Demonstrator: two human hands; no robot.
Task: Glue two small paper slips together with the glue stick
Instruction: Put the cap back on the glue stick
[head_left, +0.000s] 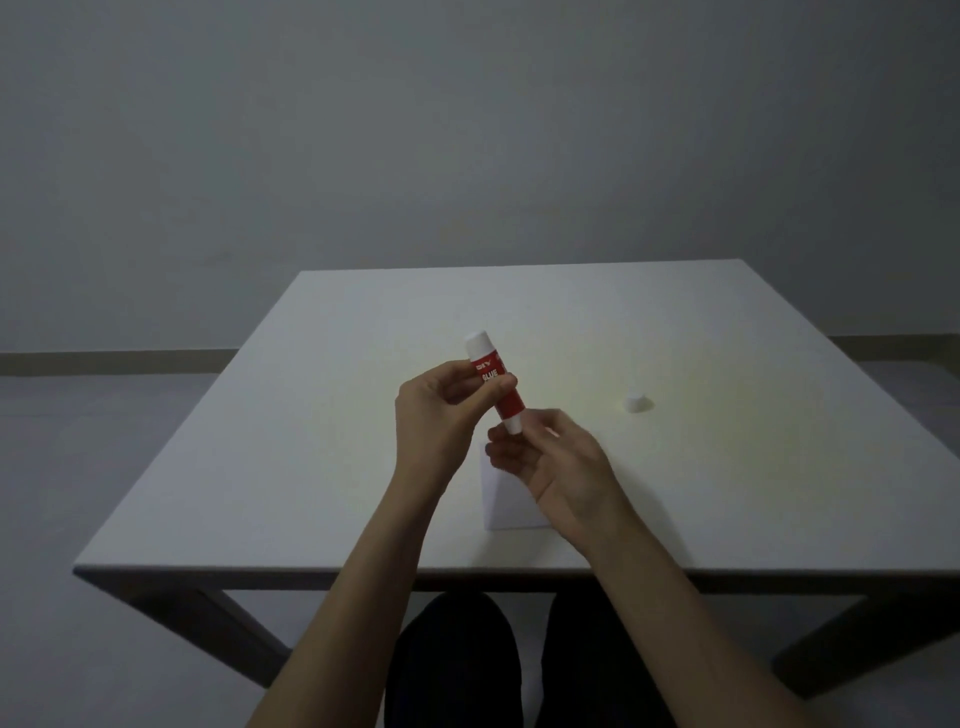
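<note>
A red glue stick (506, 402) with white ends is held tilted above the white table (311, 415). My left hand (441, 415) grips its upper red body between thumb and fingers. My right hand (550, 462) has its fingertips around the stick's lower white end. A white cap (635, 401) stands alone on the table to the right. White paper (506, 506) lies flat on the table under my right hand, partly hidden by it; I cannot tell whether it is one slip or two.
The table's near edge (363, 569) runs just in front of my dark-clad knees (457, 660). A grey wall and floor lie beyond the table's far edge.
</note>
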